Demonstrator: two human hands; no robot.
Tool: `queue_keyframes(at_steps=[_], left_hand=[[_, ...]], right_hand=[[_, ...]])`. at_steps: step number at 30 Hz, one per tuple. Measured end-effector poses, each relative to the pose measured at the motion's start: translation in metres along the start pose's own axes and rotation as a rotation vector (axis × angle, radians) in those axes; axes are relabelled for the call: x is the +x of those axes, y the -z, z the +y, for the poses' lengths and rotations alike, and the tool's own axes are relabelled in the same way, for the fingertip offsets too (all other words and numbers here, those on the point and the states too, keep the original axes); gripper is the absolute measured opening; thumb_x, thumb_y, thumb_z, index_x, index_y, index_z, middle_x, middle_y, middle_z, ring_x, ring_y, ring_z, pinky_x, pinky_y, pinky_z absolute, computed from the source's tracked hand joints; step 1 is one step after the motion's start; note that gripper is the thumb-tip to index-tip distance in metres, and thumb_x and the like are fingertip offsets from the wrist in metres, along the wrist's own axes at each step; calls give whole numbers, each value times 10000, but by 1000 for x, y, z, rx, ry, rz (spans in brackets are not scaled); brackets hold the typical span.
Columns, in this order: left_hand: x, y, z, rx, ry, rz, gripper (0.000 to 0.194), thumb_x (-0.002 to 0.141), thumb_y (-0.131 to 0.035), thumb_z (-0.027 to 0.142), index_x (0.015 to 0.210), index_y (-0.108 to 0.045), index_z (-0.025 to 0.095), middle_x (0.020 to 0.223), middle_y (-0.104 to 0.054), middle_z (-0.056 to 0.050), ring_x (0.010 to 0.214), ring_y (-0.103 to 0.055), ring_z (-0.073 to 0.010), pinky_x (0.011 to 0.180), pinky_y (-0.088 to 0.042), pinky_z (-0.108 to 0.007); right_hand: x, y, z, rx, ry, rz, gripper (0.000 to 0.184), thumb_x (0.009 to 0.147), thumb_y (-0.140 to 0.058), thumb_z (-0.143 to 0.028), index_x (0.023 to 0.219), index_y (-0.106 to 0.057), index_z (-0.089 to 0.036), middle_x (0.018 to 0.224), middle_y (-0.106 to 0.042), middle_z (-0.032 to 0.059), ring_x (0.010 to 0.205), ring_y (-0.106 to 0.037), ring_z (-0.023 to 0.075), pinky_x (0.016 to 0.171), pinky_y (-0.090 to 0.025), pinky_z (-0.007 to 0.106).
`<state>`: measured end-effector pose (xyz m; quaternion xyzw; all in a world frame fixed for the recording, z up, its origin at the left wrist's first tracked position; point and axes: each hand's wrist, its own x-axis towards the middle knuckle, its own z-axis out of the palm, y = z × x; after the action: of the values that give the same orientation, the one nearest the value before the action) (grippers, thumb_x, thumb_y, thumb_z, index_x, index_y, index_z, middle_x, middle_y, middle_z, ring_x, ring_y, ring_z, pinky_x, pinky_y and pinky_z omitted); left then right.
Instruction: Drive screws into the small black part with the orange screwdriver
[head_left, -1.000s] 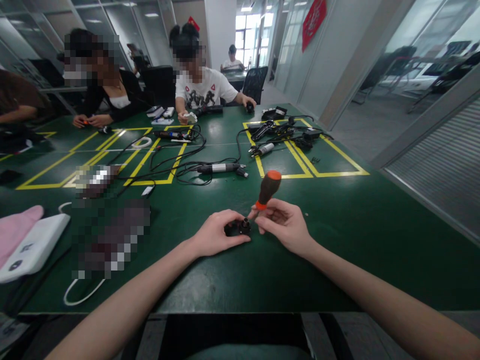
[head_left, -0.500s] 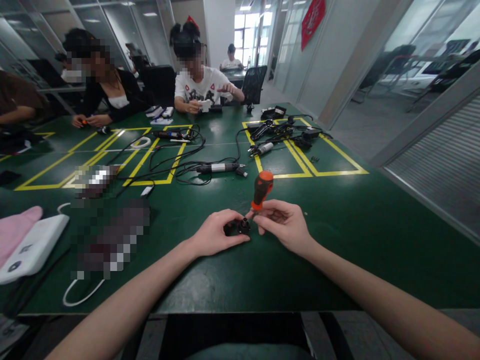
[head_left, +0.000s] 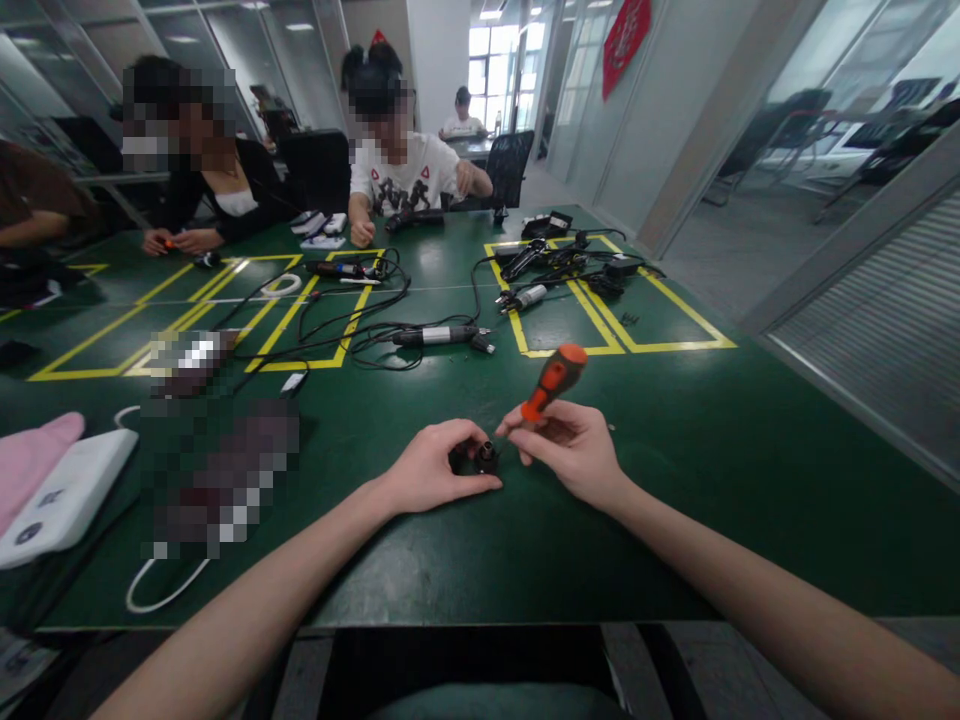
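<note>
A small black round part (head_left: 487, 458) with a metal post on top sits on the green table (head_left: 420, 570), its left side hidden by fingers. My left hand (head_left: 439, 465) is closed around it, thumb in front and fingers behind. An orange and black screwdriver (head_left: 556, 380) leans up and to the right, its thin shaft pointing down beside the black part. My right hand (head_left: 570, 448) grips the screwdriver low, by the shaft and handle base. Whether the tip touches the part I cannot tell.
Grey and black electric screwdrivers (head_left: 442, 336) with looped cables lie beyond my hands. More black tools and cables (head_left: 555, 258) are inside yellow tape outlines. A white device (head_left: 67, 495) and a pink item stand at left. People (head_left: 405, 175) sit across the table.
The screwdriver's handle has tilted to the right, and the black part leans slightly. Across the table, a person's hand no longer holds the white object.
</note>
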<state>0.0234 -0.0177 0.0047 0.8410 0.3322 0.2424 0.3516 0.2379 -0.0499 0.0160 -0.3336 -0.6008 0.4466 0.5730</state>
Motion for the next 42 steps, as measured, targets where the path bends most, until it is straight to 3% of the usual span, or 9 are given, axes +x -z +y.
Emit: queue_keyframes(at_steps=[4,11,18,21,25,32,34,38,42], left_hand=[[0,0,0,-6,-15,4,324,796,-878,372,973,-688,177,895,-717,-12,798,-652,-174,754,-505,-281],[0,1,-3,12,-96,1,281,850,-840,369,1002,-722,165,962,-745,-48,870,-681,-197,805,-517,-301],[0,0,-4,3,-136,-14,242,889,-805,343,1035,-748,158,1035,-766,-81,958,-709,-223,864,-537,-325],[0,1,-4,-1,-142,-18,217,895,-796,335,1017,-753,162,1039,-773,-88,981,-712,-232,887,-543,-337],[0,0,-5,4,-146,-19,236,904,-785,340,1060,-757,166,1060,-780,-92,994,-714,-234,897,-546,-341],[0,-1,-5,4,-140,-6,244,890,-802,341,1047,-760,160,1026,-773,-88,968,-711,-228,869,-548,-329],[0,0,-5,4,-138,-6,249,894,-798,344,1053,-760,157,1039,-771,-91,975,-712,-230,871,-549,-329],[-1,0,-4,15,-125,-11,260,898,-794,355,1064,-759,158,1053,-767,-96,976,-713,-231,873,-552,-336],[-1,0,-4,21,-124,-10,258,900,-786,371,1061,-754,172,1058,-765,-89,976,-710,-228,886,-554,-340]], right_hand=[[1,1,-3,-67,7,22,175,759,-900,-281,704,-761,-190,810,-762,57,561,-613,122,462,-519,249],[1,0,-1,13,-11,-12,231,853,-836,-381,951,-781,-179,768,-785,55,459,-575,102,443,-525,259],[2,1,-5,-92,21,28,198,787,-885,-341,747,-771,-184,797,-739,48,499,-560,95,416,-480,234],[1,2,-4,-94,-10,44,212,777,-894,-337,878,-795,-179,662,-703,10,463,-553,104,414,-470,243],[-1,0,-4,-78,33,9,183,877,-798,-325,999,-798,-188,787,-788,53,467,-575,106,455,-506,265],[-2,-3,-6,-189,162,60,47,814,-837,-243,767,-837,-240,783,-744,34,681,-670,160,587,-556,287],[-1,-2,-6,-176,130,77,34,778,-870,-243,791,-840,-236,742,-738,21,630,-657,149,577,-557,288],[0,-2,-9,-89,-23,112,251,689,-950,-316,857,-810,-192,668,-730,8,467,-589,117,463,-525,266],[0,-4,-12,-21,-93,37,293,746,-916,-409,828,-764,-173,671,-748,34,419,-566,110,421,-514,263]])
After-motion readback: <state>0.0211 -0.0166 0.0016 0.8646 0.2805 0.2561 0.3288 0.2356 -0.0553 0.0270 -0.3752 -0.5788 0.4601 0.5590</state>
